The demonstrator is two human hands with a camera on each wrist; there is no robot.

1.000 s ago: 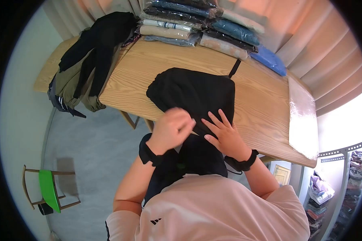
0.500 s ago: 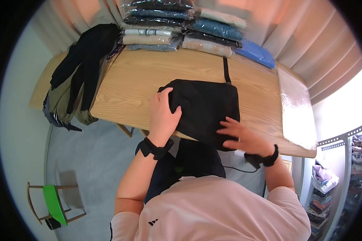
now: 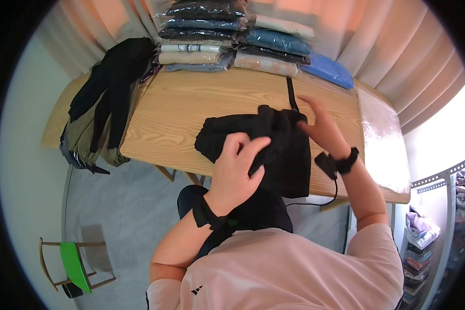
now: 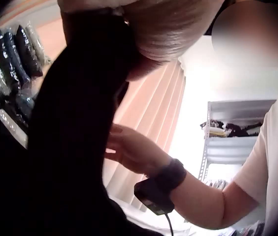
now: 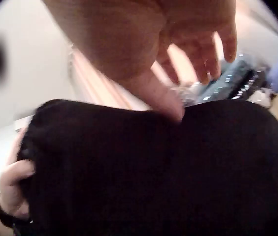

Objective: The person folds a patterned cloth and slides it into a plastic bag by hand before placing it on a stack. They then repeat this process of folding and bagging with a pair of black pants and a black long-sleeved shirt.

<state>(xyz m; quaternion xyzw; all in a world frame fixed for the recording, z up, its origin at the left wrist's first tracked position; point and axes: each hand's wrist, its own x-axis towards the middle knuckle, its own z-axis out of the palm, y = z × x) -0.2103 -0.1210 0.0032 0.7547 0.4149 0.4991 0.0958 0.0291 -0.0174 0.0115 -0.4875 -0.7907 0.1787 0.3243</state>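
Observation:
On the wooden table (image 3: pixel 170 111) lies a folded black garment (image 3: pixel 292 173), its gathered end at the left and a narrow black strap (image 3: pixel 291 93) sticking out at the far right. My left hand (image 3: pixel 236 170) grips a raised fold of it in the middle; in the left wrist view the dark cloth hangs from that hand (image 4: pixel 171 29). Beyond the garment's far right corner, my right hand (image 3: pixel 323 129) is spread with fingers apart. The right wrist view has its thumb overlapping the edge of the lifted cloth (image 5: pixel 144 167).
Stacks of clothes in clear bags (image 3: pixel 199 36) stand along the back, with a blue bagged piece (image 3: pixel 328 70) beside them. Loose dark clothes (image 3: pixel 111 85) hang over the table's left edge. Clear plastic sheets (image 3: pixel 382 139) lie at the right. A cable (image 3: pixel 315 203) trails from the right wrist.
My left hand has gone from the garment's left end to its middle, lifting a fold rightward. My right hand has moved from the near right part up to the far right corner.

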